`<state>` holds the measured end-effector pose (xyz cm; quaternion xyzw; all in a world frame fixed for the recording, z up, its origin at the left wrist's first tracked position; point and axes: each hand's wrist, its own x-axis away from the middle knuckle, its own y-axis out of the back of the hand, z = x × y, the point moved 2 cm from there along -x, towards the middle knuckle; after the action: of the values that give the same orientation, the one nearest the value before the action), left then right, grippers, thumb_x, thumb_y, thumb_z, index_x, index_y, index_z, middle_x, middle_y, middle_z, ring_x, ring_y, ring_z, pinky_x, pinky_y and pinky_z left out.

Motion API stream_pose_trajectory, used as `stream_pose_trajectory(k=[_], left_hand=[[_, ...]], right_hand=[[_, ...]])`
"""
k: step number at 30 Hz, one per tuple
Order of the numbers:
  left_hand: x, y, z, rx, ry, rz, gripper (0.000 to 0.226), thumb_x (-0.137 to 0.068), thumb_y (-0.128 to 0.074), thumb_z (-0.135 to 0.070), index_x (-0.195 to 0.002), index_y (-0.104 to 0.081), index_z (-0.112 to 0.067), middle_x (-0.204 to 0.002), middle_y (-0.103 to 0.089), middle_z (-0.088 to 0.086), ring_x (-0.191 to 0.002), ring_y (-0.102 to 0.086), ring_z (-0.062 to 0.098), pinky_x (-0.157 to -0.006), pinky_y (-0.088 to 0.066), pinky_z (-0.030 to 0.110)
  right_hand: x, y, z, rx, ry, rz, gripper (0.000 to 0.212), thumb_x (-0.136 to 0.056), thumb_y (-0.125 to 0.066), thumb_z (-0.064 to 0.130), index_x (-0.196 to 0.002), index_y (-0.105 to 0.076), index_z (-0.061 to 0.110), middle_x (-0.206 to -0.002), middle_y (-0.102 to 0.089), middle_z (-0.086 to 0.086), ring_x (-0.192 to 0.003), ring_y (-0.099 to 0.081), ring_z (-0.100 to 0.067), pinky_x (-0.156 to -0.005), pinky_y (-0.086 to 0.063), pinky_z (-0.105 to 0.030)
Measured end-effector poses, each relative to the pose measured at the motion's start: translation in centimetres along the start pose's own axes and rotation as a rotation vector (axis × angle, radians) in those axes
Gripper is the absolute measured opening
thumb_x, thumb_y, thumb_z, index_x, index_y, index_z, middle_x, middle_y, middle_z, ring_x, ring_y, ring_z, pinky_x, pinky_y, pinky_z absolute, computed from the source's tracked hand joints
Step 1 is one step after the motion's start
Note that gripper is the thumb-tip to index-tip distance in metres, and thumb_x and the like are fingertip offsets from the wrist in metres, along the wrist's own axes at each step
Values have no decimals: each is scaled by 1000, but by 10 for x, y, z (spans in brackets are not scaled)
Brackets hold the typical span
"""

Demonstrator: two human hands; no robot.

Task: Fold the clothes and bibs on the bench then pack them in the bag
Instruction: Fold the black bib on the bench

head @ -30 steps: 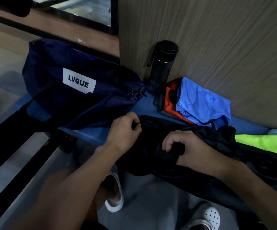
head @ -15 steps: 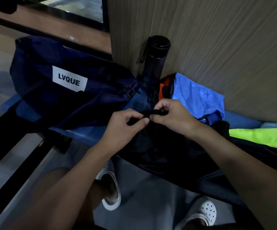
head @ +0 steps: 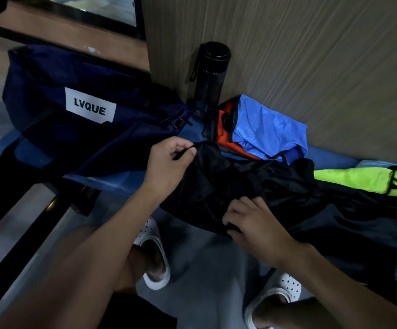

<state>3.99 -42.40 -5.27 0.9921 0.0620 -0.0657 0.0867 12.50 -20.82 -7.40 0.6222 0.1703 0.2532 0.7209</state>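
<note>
Black garment (head: 228,181) lay crumpled on blue worktop (head: 330,159), left hand (head: 169,162) pinching its top edge, right hand (head: 256,226) gripping the near hem; looked limp, light, slippery, best held at corners.

Dim overall, bluish cast. Faint glare on window (head: 102,8) top L. Edges bent by wide lens; lower frame soft.
</note>
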Motion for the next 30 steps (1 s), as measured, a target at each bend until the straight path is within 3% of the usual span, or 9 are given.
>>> stream_pose_trajectory(k=[2,4,8,11,13,16,22,26,30], left_hand=[[2,-1,0,6,-2,13,14,-90,-72,-12,-85,-71,-25,-89,-72,-6,-93,-67,14,-93,-54,34],[3,-2,0,10,-17,20,16,-90,-72,-11,-84,-71,-26,-88,-72,-7,-92,-67,13,-90,-53,29],[3,1,-4,39,-18,10,14,-91,-70,-12,-84,-71,-25,-84,-72,-10,-86,-67,3,-82,-51,17],[2,2,-7,41,-1,-8,12,-92,-70,-13,-86,-72,-23,-84,-72,-10,-81,-66,-3,-77,-49,14],[1,2,-9,51,-16,-18,12,-92,-70,-13,-86,-72,-23,-84,-72,-11,-81,-66,-4,-77,-49,13],[-2,3,-14,75,-65,1,12,-90,-72,-9,-89,-74,-21,-88,-74,-11,-85,-69,-1,-79,-50,14],[-12,5,-19,90,-123,15,11,-90,-72,-8,-97,-75,-16,-94,-75,-8,-91,-71,4,-82,-53,16],[-17,4,-18,86,-142,20,14,-90,-71,-7,-96,-74,-20,-94,-74,-9,-91,-71,4,-83,-53,17],[-20,5,-16,98,-138,-1,15,-90,-71,-8,-95,-74,-22,-96,-74,-7,-94,-70,6,-85,-53,20]], right_hand=[[-4,6,0,-45,-30,-107,2,-83,-60,29,-82,-58,28,-82,-55,13,-82,-53,-12,-78,-31,-28],[-7,16,-3,-121,-88,-172,8,-89,-61,24,-82,-57,25,-76,-57,12,-75,-51,-9,-78,-36,-28],[-3,27,-14,-314,-168,-101,6,-94,-57,27,-88,-56,25,-75,-59,11,-73,-55,-7,-70,-45,-28],[-2,23,-14,-288,-131,-75,13,-92,-55,31,-93,-63,21,-89,-62,10,-86,-57,-8,-82,-48,-33],[-8,22,-15,-233,-115,-130,22,-91,-61,26,-111,-64,19,-109,-61,7,-102,-55,-13,-92,-46,-35],[-22,15,-17,-66,-116,-13,51,-89,-65,29,-138,-50,26,-137,-47,7,-125,-41,-16,-103,-32,-33],[-29,13,-18,-14,-111,-176,7,-88,-61,23,-94,-64,23,-96,-57,9,-95,-50,-17,-84,-32,-32],[-32,19,-13,-26,-120,-289,2,-85,-57,20,-86,-57,21,-85,-59,8,-85,-54,-16,-84,-32,-30],[-30,35,-22,-234,-403,-581,8,-84,-60,5,-86,-54,11,-67,-60,-6,-65,-56,-31,-68,-43,-37]])
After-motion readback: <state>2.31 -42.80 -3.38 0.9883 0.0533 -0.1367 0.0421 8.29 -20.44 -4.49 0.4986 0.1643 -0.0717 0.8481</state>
